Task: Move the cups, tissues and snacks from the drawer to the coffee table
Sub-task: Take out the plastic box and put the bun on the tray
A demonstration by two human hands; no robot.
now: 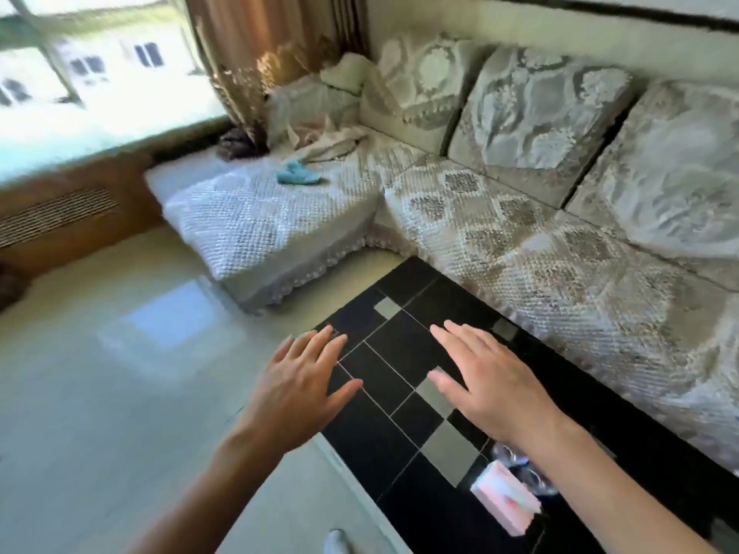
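A black coffee table (404, 337) with grey square tiles stretches from the centre to the lower right. My left hand (298, 383) hovers flat over its near left edge, fingers spread, holding nothing. My right hand (486, 377) hovers flat over the table's middle, also spread and empty. A pink and white tissue pack (506, 497) lies on the table under my right forearm. Beside it sits something clear and shiny (520, 461), partly hidden by the arm; I cannot tell what it is. No drawer is in view.
A corner sofa (520, 233) with lace covers and large cushions runs close along the table's far side. A turquoise cloth (298, 175) lies on its chaise. Pale glossy floor (120, 373) spreads to the left, below a window and a radiator cover.
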